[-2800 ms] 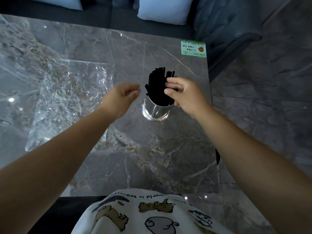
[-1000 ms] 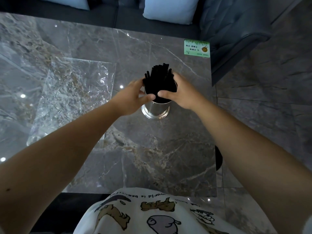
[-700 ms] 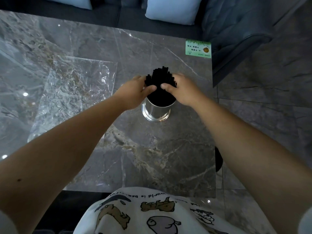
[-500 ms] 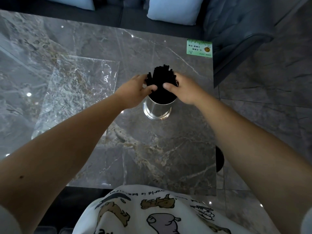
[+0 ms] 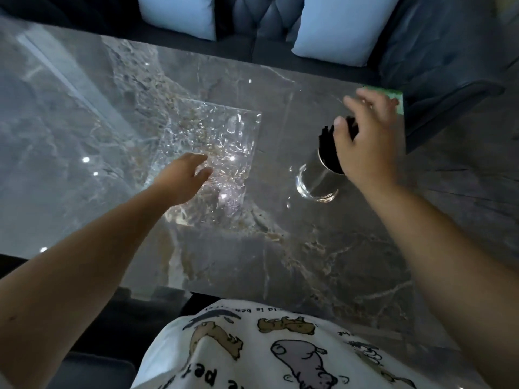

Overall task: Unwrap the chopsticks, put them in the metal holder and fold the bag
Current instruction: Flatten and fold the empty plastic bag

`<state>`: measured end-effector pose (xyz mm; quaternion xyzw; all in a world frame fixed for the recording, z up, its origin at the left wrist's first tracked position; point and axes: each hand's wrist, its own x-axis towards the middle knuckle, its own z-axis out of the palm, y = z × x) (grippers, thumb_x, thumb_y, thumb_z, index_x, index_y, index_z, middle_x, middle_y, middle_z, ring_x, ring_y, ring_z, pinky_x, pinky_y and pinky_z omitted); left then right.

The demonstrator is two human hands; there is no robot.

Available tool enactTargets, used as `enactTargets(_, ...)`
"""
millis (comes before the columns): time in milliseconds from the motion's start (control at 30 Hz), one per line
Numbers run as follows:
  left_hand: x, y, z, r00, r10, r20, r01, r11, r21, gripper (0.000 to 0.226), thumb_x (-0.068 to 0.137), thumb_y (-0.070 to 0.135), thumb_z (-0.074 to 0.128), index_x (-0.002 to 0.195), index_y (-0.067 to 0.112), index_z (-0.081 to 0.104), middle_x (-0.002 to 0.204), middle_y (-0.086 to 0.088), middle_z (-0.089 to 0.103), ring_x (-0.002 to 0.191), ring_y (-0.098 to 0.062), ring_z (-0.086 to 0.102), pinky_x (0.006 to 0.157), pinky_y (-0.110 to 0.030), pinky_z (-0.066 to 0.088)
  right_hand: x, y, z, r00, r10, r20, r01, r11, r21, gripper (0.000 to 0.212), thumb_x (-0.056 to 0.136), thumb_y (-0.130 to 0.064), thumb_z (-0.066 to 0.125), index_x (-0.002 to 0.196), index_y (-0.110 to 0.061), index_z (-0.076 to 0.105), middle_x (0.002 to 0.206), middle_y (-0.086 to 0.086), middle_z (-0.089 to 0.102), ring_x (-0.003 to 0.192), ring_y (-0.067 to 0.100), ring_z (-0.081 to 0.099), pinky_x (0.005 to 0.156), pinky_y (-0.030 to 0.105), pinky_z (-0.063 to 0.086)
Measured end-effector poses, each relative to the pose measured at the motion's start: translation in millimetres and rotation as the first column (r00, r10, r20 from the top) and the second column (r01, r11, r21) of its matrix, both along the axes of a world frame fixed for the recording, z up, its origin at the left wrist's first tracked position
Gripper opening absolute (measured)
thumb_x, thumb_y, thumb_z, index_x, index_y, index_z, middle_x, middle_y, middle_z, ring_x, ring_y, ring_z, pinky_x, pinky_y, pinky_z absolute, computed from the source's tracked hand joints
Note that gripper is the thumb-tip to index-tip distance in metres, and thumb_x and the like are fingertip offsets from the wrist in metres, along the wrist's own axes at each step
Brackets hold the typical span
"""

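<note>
A shiny metal holder [image 5: 316,181] stands on the grey marble table [image 5: 280,262], filled with black chopsticks [image 5: 327,148]. My right hand [image 5: 368,144] hovers over the bundle with fingers spread and relaxed, covering most of the sticks; the thumb is by their tops. A crinkled clear plastic bag [image 5: 213,153] lies flat on the table to the left of the holder. My left hand [image 5: 182,178] reaches over the bag's near left part, fingers straight, holding nothing.
A green sticker [image 5: 397,96] sits at the table's far right corner, partly behind my right hand. A dark sofa with light blue cushions [image 5: 339,26] runs along the far edge. The table's right edge drops to the tiled floor.
Both hands were around the chopstick bundle in the holder. My left hand has left it and moved left over the bag. My right hand has loosened and spread. The view has turned left.
</note>
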<state>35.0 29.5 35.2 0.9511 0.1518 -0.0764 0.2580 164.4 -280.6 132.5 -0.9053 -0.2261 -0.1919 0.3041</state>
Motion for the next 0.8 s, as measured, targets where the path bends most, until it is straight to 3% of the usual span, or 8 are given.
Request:
enactTargets(67, -14, 36, -10, 0.999, 0.037, -0.009, -0.036, 0.998, 0.043, 0.042, 0.097, 0.036, 0.051, 0.133, 0.014, 0.054, 0.135, -0.016, 0.055, 0.109, -0.035, 0.06, 0.093, -0.041, 0.045, -22, 41, -13, 0.992, 0.111, 0.064, -0.112, 0.994, 0.008, 0.029, 0.091, -0.022, 0.053, 0.111, -0.006, 0.066, 0.124, 0.015, 0.057, 0.116, 0.03, 0.053, 0.101, 0.036, 0.038)
enactTargets(167, -25, 87, -24, 0.999, 0.01, -0.032, -0.008, 0.998, 0.068, 0.038, 0.096, 0.031, 0.051, 0.129, 0.012, 0.056, 0.133, -0.017, 0.056, 0.108, -0.038, 0.06, 0.093, -0.043, 0.047, -43, 107, -54, 0.959, 0.155, -0.235, -0.158, 0.987, 0.007, 0.024, 0.09, -0.02, 0.056, 0.106, -0.008, 0.068, 0.12, 0.012, 0.06, 0.111, 0.029, 0.057, 0.096, 0.034, 0.042)
enactTargets(267, -21, 130, -32, 0.998, 0.009, -0.066, -0.007, 0.999, 0.036, 0.038, 0.096, 0.029, 0.052, 0.13, 0.011, 0.056, 0.13, -0.019, 0.059, 0.111, -0.037, 0.06, 0.095, -0.044, 0.047, -41, 155, -100, 0.746, -0.02, -0.666, 0.015, 1.0, -0.014, 0.028, 0.089, -0.024, 0.06, 0.114, -0.012, 0.067, 0.117, 0.008, 0.064, 0.105, 0.024, 0.061, 0.091, 0.029, 0.044)
enactTargets(333, -4, 149, -30, 0.988, 0.137, -0.066, -0.142, 0.987, -0.072, 0.033, 0.095, 0.027, 0.054, 0.122, 0.011, 0.062, 0.114, -0.017, 0.068, 0.095, -0.031, 0.065, 0.085, -0.035, 0.049, -29, 169, -124, 0.585, -0.11, -0.804, 0.14, 0.99, -0.033, 0.032, 0.088, -0.025, 0.06, 0.116, -0.009, 0.065, 0.105, 0.005, 0.066, 0.088, 0.016, 0.062, 0.077, 0.025, 0.046)
enactTargets(500, 58, 183, -35, 0.956, 0.272, -0.112, -0.29, 0.936, -0.201, 0.022, 0.092, 0.023, 0.054, 0.086, 0.005, 0.064, 0.067, -0.002, 0.057, 0.066, -0.023, 0.056, 0.059, -0.028, 0.043, 10, 191, -155, 0.472, -0.199, -0.859, 0.283, 0.957, -0.066, 0.018, 0.089, -0.018, 0.059, 0.093, 0.0, 0.058, 0.085, 0.019, 0.065, 0.07, 0.028, 0.059, 0.066, 0.042, 0.047)
enactTargets(633, 95, 189, -49, 0.899, 0.333, -0.284, -0.414, 0.857, -0.307, 0.028, 0.098, 0.026, 0.05, 0.115, 0.005, 0.058, 0.1, -0.013, 0.069, 0.085, -0.025, 0.066, 0.061, -0.03, 0.051, 34, 205, -166, 0.424, -0.229, -0.876, 0.369, 0.927, -0.064, 0.011, 0.087, -0.007, 0.059, 0.097, -0.006, 0.057, 0.075, 0.012, 0.057, 0.052, 0.018, 0.051, 0.055, 0.036, 0.041)
enactTargets(700, 107, 185, -54, 0.862, 0.37, -0.347, -0.489, 0.787, -0.376, 0.027, 0.098, 0.029, 0.051, 0.098, 0.005, 0.063, 0.075, -0.004, 0.069, 0.063, -0.012, 0.064, 0.047, -0.019, 0.046, 43, 210, -172, 0.388, -0.261, -0.884, 0.407, 0.909, -0.09, 0.015, 0.087, -0.005, 0.062, 0.096, -0.012, 0.052, 0.069, 0.007, 0.056, 0.048, 0.015, 0.051, 0.049, 0.032, 0.041)
enactTargets(800, 120, 182, -66, 0.873, 0.301, -0.384, -0.414, 0.873, -0.258, 0.033, 0.094, 0.026, 0.057, 0.063, 0.012, 0.057, 0.039, 0.005, 0.055, 0.025, -0.001, 0.045, 0.028, -0.012, 0.033, 54, 215, -175, 0.325, -0.271, -0.906, 0.471, 0.877, -0.093, 0.017, 0.086, -0.001, 0.062, 0.077, -0.01, 0.051, 0.057, 0.005, 0.047, 0.038, 0.011, 0.044, 0.035, 0.02, 0.035)
